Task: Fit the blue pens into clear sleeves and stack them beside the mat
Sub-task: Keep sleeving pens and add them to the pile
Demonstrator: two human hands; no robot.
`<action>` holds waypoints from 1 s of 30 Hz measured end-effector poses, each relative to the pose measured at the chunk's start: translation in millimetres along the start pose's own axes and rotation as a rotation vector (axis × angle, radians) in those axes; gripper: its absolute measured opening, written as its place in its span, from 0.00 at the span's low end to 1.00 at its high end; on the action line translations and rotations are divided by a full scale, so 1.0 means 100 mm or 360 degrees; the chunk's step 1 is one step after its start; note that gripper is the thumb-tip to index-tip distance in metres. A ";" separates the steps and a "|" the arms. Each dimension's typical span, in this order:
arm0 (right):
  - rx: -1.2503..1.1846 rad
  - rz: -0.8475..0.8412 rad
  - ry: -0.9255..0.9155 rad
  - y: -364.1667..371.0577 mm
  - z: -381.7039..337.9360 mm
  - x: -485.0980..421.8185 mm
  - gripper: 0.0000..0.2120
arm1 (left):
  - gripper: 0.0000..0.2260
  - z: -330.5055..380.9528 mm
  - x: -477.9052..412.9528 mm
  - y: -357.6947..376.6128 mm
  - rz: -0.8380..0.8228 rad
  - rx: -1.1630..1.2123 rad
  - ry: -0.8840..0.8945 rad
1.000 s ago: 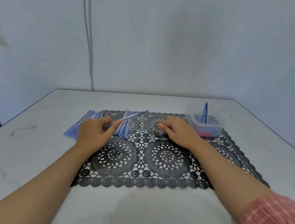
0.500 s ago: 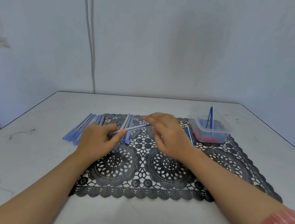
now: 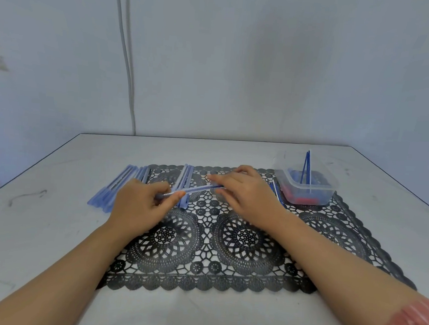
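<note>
My left hand (image 3: pixel 141 202) pinches one end of a clear sleeve with a blue pen (image 3: pixel 196 189) in it, held just above the black lace mat (image 3: pixel 227 240). My right hand (image 3: pixel 247 190) holds the pen's other end between thumb and fingers. A stack of sleeved pens (image 3: pixel 119 188) lies on the table just left of the mat. A few more sleeves (image 3: pixel 185 183) lie on the mat behind my left hand. A few loose blue pens (image 3: pixel 275 191) lie on the mat by my right wrist, partly hidden.
A clear plastic tub (image 3: pixel 306 186) at the mat's back right corner holds upright blue pens and red and blue small parts. The white table (image 3: pixel 48 239) ends at a wall behind. A cable (image 3: pixel 125 52) runs down the wall.
My right hand left the mat, moved left and took hold of the pen's far end. The pen has tipped lower, nearer level. My left hand kept its grip.
</note>
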State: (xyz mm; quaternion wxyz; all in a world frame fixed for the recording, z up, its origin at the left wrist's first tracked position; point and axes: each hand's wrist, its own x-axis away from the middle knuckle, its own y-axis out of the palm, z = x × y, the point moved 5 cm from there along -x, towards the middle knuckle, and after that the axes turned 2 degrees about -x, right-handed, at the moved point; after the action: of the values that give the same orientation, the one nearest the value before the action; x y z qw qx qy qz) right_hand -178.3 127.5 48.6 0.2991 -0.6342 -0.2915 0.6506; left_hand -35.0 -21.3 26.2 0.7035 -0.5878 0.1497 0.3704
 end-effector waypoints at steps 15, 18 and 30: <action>0.0435 0.0248 0.0549 -0.29 0.40 0.03 0.11 | 0.25 0.00 -0.02 -0.06 0.0012 0.0062 -0.0062; 0.0463 0.0225 0.0709 -0.40 0.48 0.01 0.08 | 0.26 0.00 -0.02 -0.06 0.0009 0.0051 -0.0072; -0.0117 -0.0558 0.0709 -0.15 0.74 0.10 0.21 | 0.25 -0.03 -0.03 -0.05 0.0006 0.0064 -0.0102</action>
State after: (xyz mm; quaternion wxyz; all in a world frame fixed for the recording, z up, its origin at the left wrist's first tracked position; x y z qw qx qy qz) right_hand -251.9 144.4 55.4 0.4405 -0.7120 -0.3472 0.4225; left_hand -32.9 -25.2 30.3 0.7187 -0.5612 0.1357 0.3873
